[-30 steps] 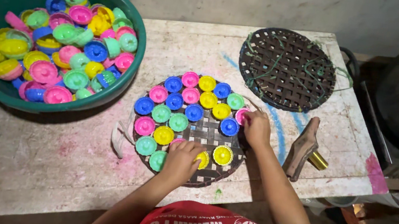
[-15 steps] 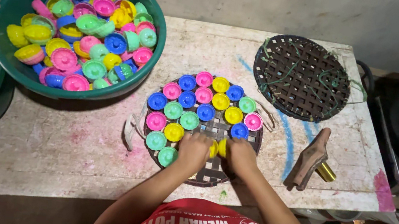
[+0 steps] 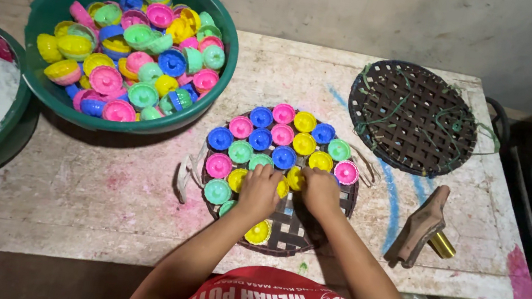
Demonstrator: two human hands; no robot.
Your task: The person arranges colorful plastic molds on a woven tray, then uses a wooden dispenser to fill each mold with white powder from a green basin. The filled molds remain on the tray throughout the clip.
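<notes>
Both hands down on round woven tray (image 3: 309, 234) near tabletop's front edge. Left hand (image 3: 259, 192) fingers curled over a yellow mould (image 3: 237, 179); right hand (image 3: 318, 192) pinching yellow cup (image 3: 294, 177), grip partly hidden, probably closed. Green basin (image 3: 129, 56) of coloured moulds at back-left corner; empty woven tray (image 3: 412, 117) back-right.

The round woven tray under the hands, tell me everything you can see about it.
The round woven tray is a dark brown lattice of flat crossed strips, looking like bamboo or rattan, lying flat on the pale worn table. Small coloured moulds in pink, blue, green and yellow cover its far half in rows; its near part is mostly bare, with one yellow mould there. The left hand and right hand rest on its middle, fingers among the moulds.
</notes>
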